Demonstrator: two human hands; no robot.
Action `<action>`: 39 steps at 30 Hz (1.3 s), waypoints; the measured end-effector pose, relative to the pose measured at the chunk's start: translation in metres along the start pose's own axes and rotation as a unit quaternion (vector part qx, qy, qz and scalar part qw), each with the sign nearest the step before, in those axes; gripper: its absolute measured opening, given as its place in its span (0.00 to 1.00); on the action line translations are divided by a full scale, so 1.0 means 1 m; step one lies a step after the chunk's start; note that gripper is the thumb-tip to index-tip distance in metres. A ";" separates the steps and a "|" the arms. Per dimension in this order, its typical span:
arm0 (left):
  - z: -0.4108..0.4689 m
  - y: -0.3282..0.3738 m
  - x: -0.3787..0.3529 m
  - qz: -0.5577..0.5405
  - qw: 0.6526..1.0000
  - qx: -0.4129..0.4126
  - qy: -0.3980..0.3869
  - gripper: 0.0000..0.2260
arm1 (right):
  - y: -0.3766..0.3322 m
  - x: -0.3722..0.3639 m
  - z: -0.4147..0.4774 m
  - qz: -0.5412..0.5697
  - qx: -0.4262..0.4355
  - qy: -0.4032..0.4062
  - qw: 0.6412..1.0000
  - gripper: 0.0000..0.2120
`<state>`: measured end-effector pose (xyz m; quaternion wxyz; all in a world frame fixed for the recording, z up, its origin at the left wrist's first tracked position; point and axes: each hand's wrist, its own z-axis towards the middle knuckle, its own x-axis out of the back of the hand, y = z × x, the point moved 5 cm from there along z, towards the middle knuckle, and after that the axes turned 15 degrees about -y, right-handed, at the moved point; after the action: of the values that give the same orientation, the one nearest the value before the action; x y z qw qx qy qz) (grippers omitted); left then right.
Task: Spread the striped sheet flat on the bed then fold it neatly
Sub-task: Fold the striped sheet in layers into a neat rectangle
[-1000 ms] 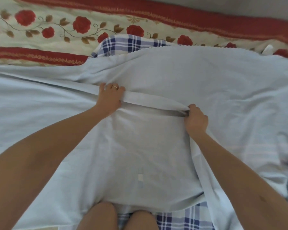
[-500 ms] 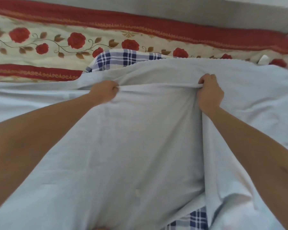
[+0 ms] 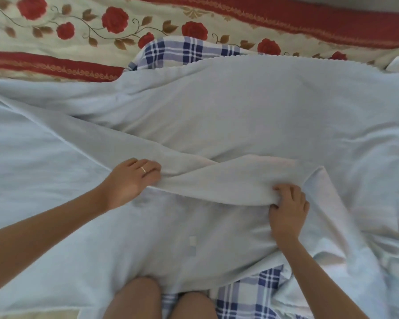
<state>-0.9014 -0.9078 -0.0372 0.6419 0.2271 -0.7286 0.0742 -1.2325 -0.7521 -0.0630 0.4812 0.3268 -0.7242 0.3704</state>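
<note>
Head view. Your left hand [image 3: 130,181] grips the folded edge of the pale blue sheet [image 3: 251,116], fingers [image 3: 148,168] curled over the top of the fold and pressing it against the fabric beneath; a ring [image 3: 143,169] shows on one finger. Your right hand [image 3: 288,209] pinches the same fold further to the right, thumb and fingers closed on a bunched ridge of cloth. Between the two hands the fold runs as a thick, slightly twisted band [image 3: 217,187], sagging toward the right.

The sheet covers most of the bed, wrinkled rather than flat, with diagonal creases running from the left edge toward your left hand. Its plain, pale side faces up. Its blue-and-white checked side [image 3: 184,50] shows where the far edge is turned back, and a checked patch [image 3: 247,293] also shows at the near edge beside your knees [image 3: 136,298]. A small white label [image 3: 192,241] lies on the sheet between your forearms.

Beyond the sheet, a cream bedcover with red roses and red borders [image 3: 90,26] lies along the far side, touching the sheet's scalloped far edge. A small white item [image 3: 395,63] sits at the far right; what it is cannot be told.
</note>
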 end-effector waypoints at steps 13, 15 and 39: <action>0.086 -0.125 0.044 -0.208 0.819 0.534 0.022 0.18 | 0.003 0.099 0.162 0.356 -0.236 0.154 0.891 0.09; 0.102 -0.136 0.038 -0.207 0.815 0.542 0.010 0.19 | -0.007 0.120 0.197 0.290 -0.180 0.122 0.932 0.13; 0.152 -0.188 -0.033 -0.075 0.775 0.619 0.106 0.17 | -0.001 0.078 0.383 0.076 -0.171 0.056 0.981 0.17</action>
<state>-0.9562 -1.1277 -0.1293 0.4396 0.6197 -0.4333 0.4847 -1.4310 -1.0880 -0.0900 0.5401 0.1628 -0.7716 0.2939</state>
